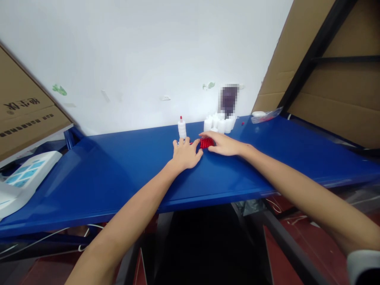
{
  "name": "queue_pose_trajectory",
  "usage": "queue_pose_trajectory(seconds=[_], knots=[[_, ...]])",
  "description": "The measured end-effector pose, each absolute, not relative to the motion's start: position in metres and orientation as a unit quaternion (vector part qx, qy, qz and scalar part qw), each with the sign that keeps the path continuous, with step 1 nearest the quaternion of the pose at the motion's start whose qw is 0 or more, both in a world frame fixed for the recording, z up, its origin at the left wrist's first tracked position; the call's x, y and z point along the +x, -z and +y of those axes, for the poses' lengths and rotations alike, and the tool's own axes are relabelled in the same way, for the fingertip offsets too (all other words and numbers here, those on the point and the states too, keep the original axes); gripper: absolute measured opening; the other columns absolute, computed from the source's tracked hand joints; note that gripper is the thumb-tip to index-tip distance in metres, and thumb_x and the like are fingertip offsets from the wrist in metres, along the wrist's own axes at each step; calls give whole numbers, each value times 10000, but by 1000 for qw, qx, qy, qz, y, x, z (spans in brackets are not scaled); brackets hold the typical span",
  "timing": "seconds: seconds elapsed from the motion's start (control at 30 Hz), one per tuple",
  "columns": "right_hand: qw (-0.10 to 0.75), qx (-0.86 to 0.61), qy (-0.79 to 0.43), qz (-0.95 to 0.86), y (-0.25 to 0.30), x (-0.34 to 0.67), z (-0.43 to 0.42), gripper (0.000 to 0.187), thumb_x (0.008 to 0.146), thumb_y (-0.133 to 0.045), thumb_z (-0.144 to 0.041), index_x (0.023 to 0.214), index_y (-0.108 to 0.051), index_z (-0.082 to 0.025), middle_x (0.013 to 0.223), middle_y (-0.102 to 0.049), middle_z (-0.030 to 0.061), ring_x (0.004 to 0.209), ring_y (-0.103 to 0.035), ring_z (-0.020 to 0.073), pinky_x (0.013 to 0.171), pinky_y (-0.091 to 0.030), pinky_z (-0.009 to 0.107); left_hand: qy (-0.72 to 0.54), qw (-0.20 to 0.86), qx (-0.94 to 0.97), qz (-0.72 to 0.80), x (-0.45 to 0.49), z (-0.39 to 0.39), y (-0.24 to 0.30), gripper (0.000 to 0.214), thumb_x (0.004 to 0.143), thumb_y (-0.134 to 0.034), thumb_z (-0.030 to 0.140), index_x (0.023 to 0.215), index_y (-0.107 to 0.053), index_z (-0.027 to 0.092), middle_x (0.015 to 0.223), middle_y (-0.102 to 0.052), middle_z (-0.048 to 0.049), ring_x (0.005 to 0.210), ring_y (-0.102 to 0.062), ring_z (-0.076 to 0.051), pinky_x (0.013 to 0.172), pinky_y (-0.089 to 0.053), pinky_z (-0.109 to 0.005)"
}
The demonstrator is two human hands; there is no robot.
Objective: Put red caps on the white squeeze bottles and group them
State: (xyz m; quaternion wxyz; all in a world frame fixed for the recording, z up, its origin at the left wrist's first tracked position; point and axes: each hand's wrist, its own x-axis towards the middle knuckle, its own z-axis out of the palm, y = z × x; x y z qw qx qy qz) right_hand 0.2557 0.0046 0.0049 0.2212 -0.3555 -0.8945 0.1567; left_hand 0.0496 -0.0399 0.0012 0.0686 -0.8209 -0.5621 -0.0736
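On the blue table, a tight cluster of small red caps (207,143) lies between my two hands. My left hand (186,153) rests palm down at the cluster's left side, fingers spread, with a few red bits showing by the fingertips. From the right, my right hand (224,144) curves around the cluster, thumb in front and fingers behind, touching its edge; thumb and fingers are apart. Just beyond the left fingertips stands a white squeeze bottle (182,130) with a red tip. Behind my right hand is a group of several white bottles (220,126), partly hidden by it.
A single red cap (242,123) lies right of the bottles. Farther right is a clear plastic bag (268,115) with white and red contents. A white device with blue panels (28,174) sits at the left end. A white wall (133,71) rises behind the blue table (124,166).
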Motion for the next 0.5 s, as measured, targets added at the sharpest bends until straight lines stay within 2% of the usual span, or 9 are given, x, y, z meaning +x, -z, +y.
queue_pose_trajectory(seconds=[0.23,0.4,0.5], knots=[[221,-351,-146,-898,-3,255,7,617,832,-578,-213,1437,-490,-126,1463,-548,195,1343,-536,346,1116,-436,571,73,72,-821,-562,51,-38,-1,569,1001,-324,505,1494,-438,245,1380,-542,-182,1258,-476,-408,1032,-346,-600],[226,-346,-162,-896,-4,256,5,658,831,-577,-198,1472,-445,-137,1449,-562,190,1318,-564,328,1110,-453,551,96,69,-828,-548,44,-37,-2,640,1016,-296,509,1579,-279,205,1376,-558,-192,1233,-495,-396,1000,-376,-577],[223,-352,-162,-894,-4,257,5,655,840,-582,-212,1475,-437,-140,1445,-564,197,1321,-562,328,1113,-447,561,99,80,-830,-544,32,-32,-1,628,1021,-308,454,1595,-243,207,1343,-583,-186,1197,-520,-374,987,-396,-551]])
